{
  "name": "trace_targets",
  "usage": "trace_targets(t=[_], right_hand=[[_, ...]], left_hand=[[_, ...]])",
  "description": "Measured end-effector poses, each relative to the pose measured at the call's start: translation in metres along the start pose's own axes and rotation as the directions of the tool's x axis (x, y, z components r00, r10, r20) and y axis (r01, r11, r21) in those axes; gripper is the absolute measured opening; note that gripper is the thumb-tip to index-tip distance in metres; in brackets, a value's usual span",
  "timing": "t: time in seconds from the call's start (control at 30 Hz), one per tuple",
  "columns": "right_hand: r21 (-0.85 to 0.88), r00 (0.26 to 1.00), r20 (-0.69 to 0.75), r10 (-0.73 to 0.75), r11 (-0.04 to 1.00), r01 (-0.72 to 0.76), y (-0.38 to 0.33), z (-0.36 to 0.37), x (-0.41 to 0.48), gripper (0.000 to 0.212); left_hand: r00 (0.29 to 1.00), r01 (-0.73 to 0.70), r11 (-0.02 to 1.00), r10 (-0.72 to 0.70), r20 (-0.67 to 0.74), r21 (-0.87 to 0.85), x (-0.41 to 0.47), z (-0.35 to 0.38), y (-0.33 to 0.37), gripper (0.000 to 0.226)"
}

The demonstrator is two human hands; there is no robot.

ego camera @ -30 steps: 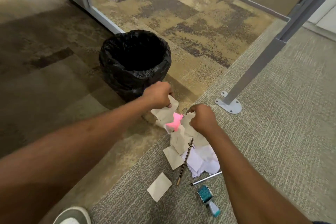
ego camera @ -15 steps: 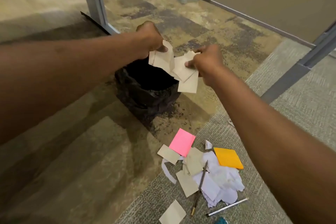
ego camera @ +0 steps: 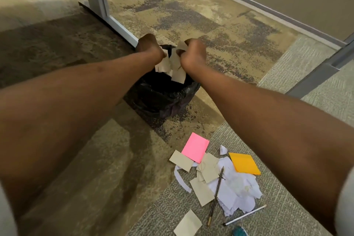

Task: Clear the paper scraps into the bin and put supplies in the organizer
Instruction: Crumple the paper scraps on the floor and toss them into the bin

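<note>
Head view: both hands, left hand (ego camera: 149,47) and right hand (ego camera: 193,53), clutch beige paper scraps (ego camera: 173,66) over the black-lined bin (ego camera: 164,94) on mottled carpet (ego camera: 191,25); more scraps (ego camera: 206,170) lie on the grey carpet's (ego camera: 316,101) edge.

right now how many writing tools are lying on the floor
2. A dark pencil lies across the paper scraps, pointing toward the bin. A white pen lies nearer the viewer, by the pile's edge. More could be hidden under the scraps or the right arm.
</note>
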State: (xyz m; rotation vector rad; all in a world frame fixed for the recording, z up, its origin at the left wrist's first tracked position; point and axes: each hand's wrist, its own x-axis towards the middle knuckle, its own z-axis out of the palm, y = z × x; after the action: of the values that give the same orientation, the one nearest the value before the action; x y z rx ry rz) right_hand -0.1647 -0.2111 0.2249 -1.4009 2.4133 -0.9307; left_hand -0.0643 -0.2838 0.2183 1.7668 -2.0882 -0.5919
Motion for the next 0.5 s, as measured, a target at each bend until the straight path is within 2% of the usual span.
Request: trace_targets(t=[0.1, 0.23, 0.3, 0.4, 0.43, 0.47, 0.5], right_hand=[[-0.032, 0.997, 0.075, 0.001, 0.999, 0.001, 0.000, 0.016, -0.001, 0.028], [-0.073, 0.987, 0.125, -0.101, 0.991, 0.110, 0.009, 0.018, -0.014, 0.029], [-0.109, 0.983, 0.097, -0.154, 0.980, 0.164, 0.019, 0.014, -0.021, 0.029], [-0.102, 0.972, -0.026, -0.232, 0.968, 0.228, 0.045, 0.006, -0.035, 0.027], [-0.114, 0.961, -0.074, -0.267, 0.960, 0.257, 0.058, 0.002, -0.043, 0.024], [-0.143, 0.947, -0.111, -0.302, 0.948, 0.286, 0.071, -0.002, -0.053, 0.021], [-0.179, 0.935, -0.119, -0.333, 0.934, 0.310, 0.087, -0.006, -0.064, 0.019]], left_hand=[[0.997, -0.073, 0.994, 0.071, 0.029, 0.086, 0.002, 0.009, 0.001, 0.039], [0.985, -0.160, 0.972, 0.146, 0.093, 0.171, -0.003, 0.024, 0.004, 0.024], [0.974, -0.224, 0.947, 0.209, 0.091, 0.230, -0.009, 0.027, 0.006, 0.021], [0.943, -0.329, 0.905, 0.328, 0.052, 0.271, -0.028, 0.028, 0.009, 0.030], [0.912, -0.389, 0.862, 0.411, 0.001, 0.324, -0.039, 0.030, 0.009, 0.030], [0.850, -0.463, 0.794, 0.523, -0.055, 0.395, -0.052, 0.033, 0.008, 0.030], [0.756, -0.548, 0.699, 0.649, -0.087, 0.459, -0.066, 0.038, 0.007, 0.029]])
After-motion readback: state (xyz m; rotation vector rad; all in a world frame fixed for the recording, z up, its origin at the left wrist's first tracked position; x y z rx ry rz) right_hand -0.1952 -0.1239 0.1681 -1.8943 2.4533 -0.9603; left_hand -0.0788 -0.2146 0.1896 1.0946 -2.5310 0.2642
